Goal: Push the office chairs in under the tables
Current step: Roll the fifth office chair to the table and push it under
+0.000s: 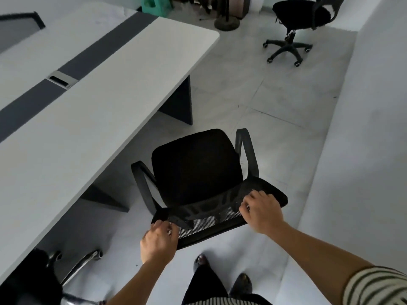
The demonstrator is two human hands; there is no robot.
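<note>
A black mesh-backed office chair (198,172) is seen from above and behind, standing on the pale tiled floor (253,102) just beside the long edge of a white table (88,111); its seat lies clear of the tabletop, not yet under it. The top rim of the mesh backrest (211,214) is gripped by both hands. The left hand (159,242) is closed over the rim's left corner, fingers curled down onto the mesh. The right hand (262,213) is closed over the rim towards its right end, fingers folded over the front of the mesh. The chair's two looped armrests are seen on either side of the seat, the left one (143,186) nearest the table edge. A dark grey strip (92,56) runs along the middle of the tabletop, with a metal cable hatch (62,78) set in it. Dark panel legs are visible beneath the table. At the lower left, another chair with a chrome frame (81,266) is partly tucked beneath the tabletop. A second black office chair (295,20) on a five-star castor base stands well apart at the far end of the room. A striped sleeve (374,287) and dark shoes are seen at the bottom.
</note>
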